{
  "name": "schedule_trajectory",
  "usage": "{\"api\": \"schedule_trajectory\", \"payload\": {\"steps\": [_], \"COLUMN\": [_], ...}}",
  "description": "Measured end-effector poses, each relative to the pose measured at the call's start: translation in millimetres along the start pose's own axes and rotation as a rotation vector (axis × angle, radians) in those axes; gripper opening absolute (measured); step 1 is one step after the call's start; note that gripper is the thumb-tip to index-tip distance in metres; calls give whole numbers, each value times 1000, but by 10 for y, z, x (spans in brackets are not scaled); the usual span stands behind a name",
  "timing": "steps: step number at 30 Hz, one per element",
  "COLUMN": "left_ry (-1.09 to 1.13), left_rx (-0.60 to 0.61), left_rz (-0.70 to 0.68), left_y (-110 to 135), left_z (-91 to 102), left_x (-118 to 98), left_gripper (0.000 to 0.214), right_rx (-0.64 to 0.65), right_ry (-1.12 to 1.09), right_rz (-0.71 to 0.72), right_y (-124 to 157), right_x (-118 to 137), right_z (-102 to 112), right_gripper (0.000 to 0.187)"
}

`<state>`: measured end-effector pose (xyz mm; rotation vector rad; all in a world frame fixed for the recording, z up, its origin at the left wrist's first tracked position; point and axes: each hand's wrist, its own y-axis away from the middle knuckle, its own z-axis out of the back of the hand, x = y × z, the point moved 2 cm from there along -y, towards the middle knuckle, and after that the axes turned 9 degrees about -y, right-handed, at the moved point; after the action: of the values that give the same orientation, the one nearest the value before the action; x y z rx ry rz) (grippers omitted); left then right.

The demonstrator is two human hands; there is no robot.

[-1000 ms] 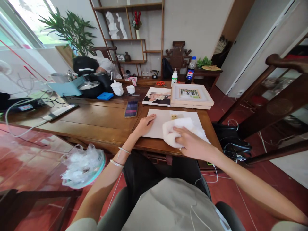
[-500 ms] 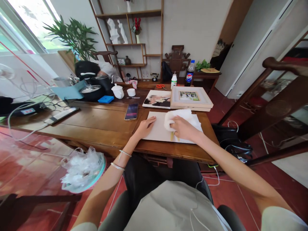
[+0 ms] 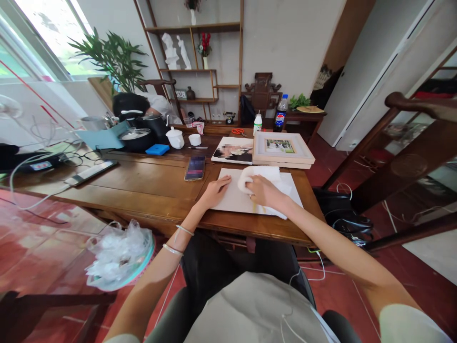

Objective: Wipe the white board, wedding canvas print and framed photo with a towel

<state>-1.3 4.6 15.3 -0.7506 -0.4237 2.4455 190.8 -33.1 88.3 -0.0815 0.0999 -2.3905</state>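
Note:
A white board (image 3: pixel 233 200) lies flat on the wooden table (image 3: pixel 150 183) in front of me. My left hand (image 3: pixel 214 189) rests open on the board's left edge, fingers stretched flat. My right hand (image 3: pixel 262 190) presses a bunched white cloth (image 3: pixel 262 174) down onto the board near its far side. A yellowish smear shows on the board just under my right wrist.
Behind the board lie a framed picture (image 3: pixel 283 148) and a loose photo print (image 3: pixel 233 149). A phone (image 3: pixel 194 167) lies left of the board. A teapot (image 3: pixel 176 137), cup, blue box, pot and cables fill the table's left. A bin with plastic (image 3: pixel 119 255) stands on the floor.
My right hand has pushed the cloth from the board's near right part to its far side. A yellowish smear has come into view. My left hand has stayed put.

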Motion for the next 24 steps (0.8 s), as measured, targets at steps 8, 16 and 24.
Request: {"api": "schedule_trajectory", "payload": {"steps": [8, 16, 24], "left_ry": [37, 27, 58], "left_rx": [27, -6, -18], "left_rz": [-34, 9, 5], "left_y": [-2, 12, -7], "left_z": [28, 1, -5], "left_x": [-22, 7, 19], "left_gripper": [39, 38, 36], "right_rx": [-75, 9, 6], "right_ry": [77, 1, 65], "right_rz": [78, 191, -17], "right_y": [-111, 510, 93], "right_x": [472, 635, 30], "right_z": [-201, -35, 0], "right_gripper": [30, 24, 22]}}
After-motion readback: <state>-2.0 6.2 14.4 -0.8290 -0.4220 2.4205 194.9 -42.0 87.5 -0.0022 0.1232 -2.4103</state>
